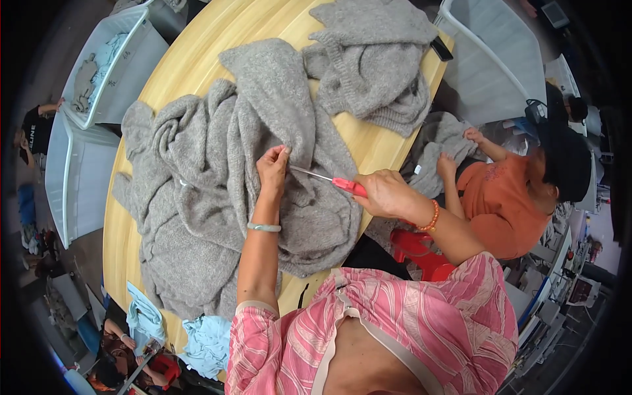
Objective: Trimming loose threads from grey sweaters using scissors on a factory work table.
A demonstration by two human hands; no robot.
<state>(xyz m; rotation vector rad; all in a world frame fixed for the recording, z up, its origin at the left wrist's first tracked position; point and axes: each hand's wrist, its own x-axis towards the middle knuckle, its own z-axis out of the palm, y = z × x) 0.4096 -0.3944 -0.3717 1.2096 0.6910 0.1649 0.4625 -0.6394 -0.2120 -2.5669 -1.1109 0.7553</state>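
Grey knitted garments (191,243) lie in a loose heap on the round wooden table in front of me. My left hand (272,172) pinches a fold of this knit near the middle of the heap. In my right hand (390,193) is a red-handled tool (349,187) with a thin metal shaft, held by its handle. The shaft points left toward my left fingertips, over the grey knit. Its very tip is too fine to make out, and I cannot tell whether it touches the yarn.
Another grey knit pile (378,66) lies at the table's far right, beside a black phone-like object (441,49). Light blue garments (209,339) sit at the near left edge. Plastic bins (500,59) stand around. At right, a person in orange (503,204) handles grey knit near a red stool (421,253).
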